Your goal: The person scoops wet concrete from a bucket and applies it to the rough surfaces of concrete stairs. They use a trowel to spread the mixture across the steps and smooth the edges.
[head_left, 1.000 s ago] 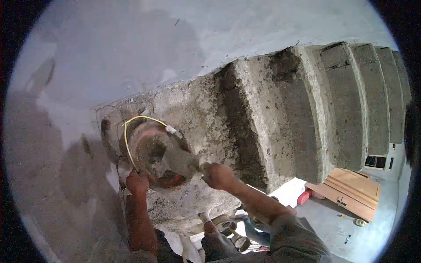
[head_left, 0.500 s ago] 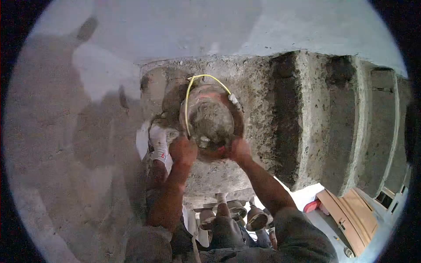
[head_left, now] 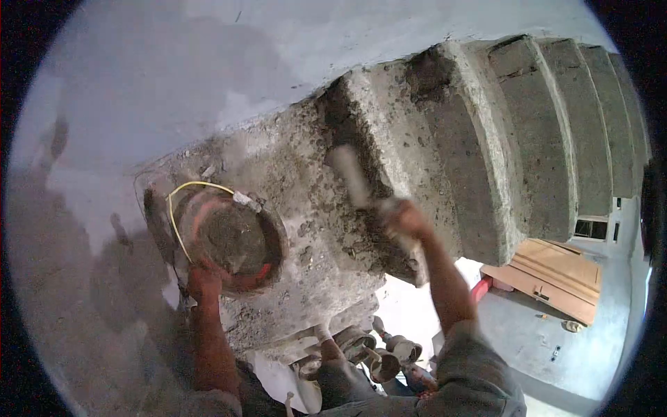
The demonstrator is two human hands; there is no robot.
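Left hand (head_left: 203, 279) is curled over the rim of a dirty bucket (head_left: 277, 240) at its seven o'clock, grey mush inside. Bucket's at nine o'clock from the right hand (head_left: 404, 219), which is closed round a trowel (head_left: 351, 179), blade super blurry, pointing eleven o'clock by the concrete steps (head_left: 455, 139).

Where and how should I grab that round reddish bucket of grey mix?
Likely the thin, curved yellow handle, mid-arc, from above on the far side: there it bows along the rim, away from the left hand at its near end.
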